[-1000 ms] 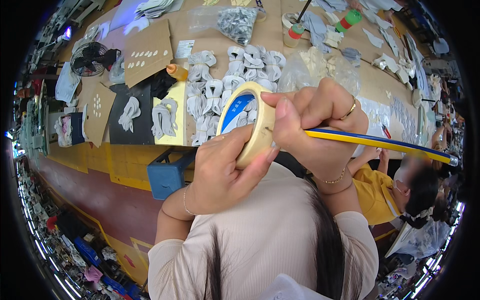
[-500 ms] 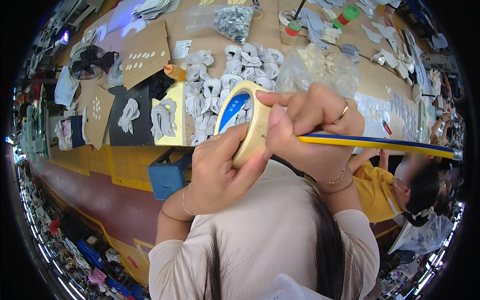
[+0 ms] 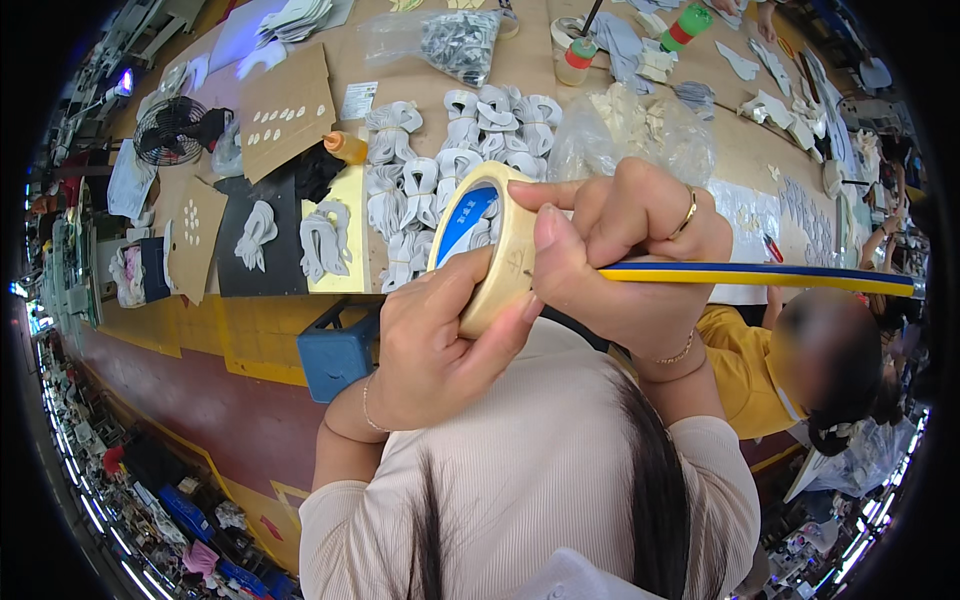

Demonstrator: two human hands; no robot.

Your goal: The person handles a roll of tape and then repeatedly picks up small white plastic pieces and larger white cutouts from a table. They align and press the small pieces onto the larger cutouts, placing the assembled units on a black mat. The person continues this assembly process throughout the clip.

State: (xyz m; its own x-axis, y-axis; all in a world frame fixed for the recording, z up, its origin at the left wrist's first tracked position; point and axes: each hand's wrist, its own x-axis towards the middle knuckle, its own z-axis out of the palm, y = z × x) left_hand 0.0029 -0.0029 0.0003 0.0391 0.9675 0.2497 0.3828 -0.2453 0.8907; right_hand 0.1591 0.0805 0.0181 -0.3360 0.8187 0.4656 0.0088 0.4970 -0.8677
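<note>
A roll of cream masking tape (image 3: 508, 262) with a blue-and-white inner core is held up in front of my chest. My left hand (image 3: 440, 335) grips its lower left side, thumb on the outer face and fingers at the core. In my right hand (image 3: 630, 260) is a blue and yellow striped pencil (image 3: 760, 277), its blunt end pointing right. The pencil's tip meets the tape's outer face, where small dark marks show. The right fingers also rest against the roll's upper rim.
Bundles of white-grey cut pieces (image 3: 405, 190) cover the table beyond the roll. An orange bottle (image 3: 345, 147), a fan (image 3: 172, 130) and a clear bag of pale scraps (image 3: 635, 135) stand around them. A blue stool (image 3: 338, 355) is below. A person in yellow (image 3: 745, 375) sits at right.
More dark pencil marks show on the tape's outer face. My right hand has shifted slightly, while the left keeps its hold. The person in yellow has moved their head.
</note>
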